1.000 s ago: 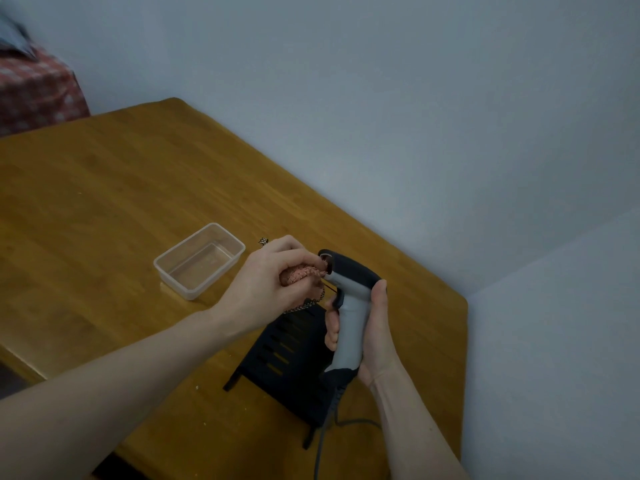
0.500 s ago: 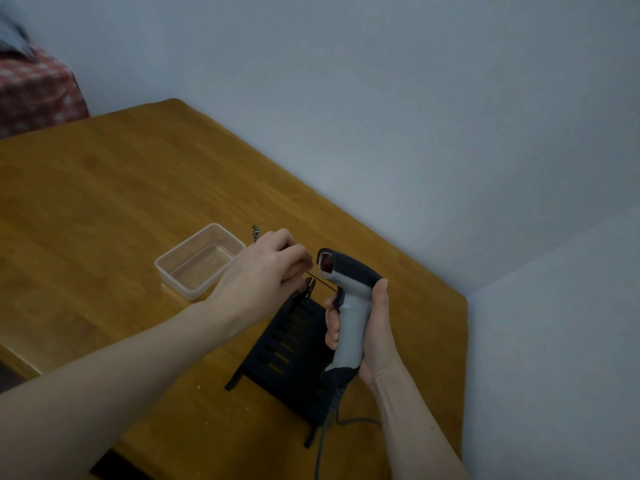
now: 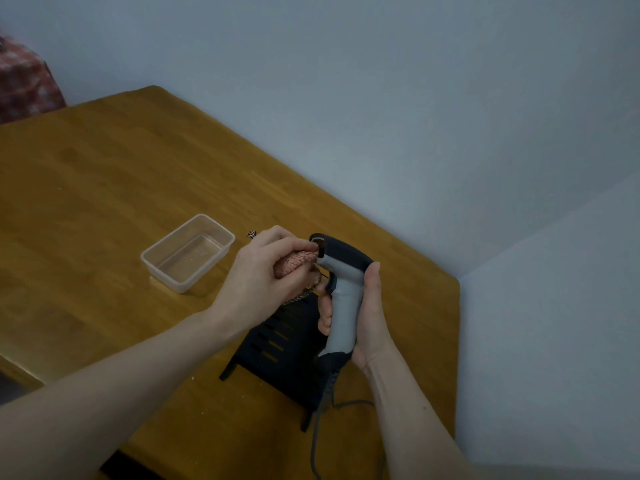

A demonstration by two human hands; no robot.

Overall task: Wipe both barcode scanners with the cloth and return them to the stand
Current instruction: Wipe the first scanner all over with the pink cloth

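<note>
My right hand grips the grey handle of a barcode scanner with a dark head, held upright above the black slotted stand. The scanner's cable hangs down past the stand. My left hand is closed around a bunched pink cloth, which presses against the scanner's front window. A second scanner is not visible; my hands hide part of the stand.
A clear plastic tub sits on the wooden table left of my hands. A small patterned item lies just behind my left hand. The table's right edge meets the grey wall. Red checked fabric lies at far left.
Half a second ago the cloth had drawn back from the scanner's window into my left hand; now it is pressed against the window again. My right hand has held the scanner still.
</note>
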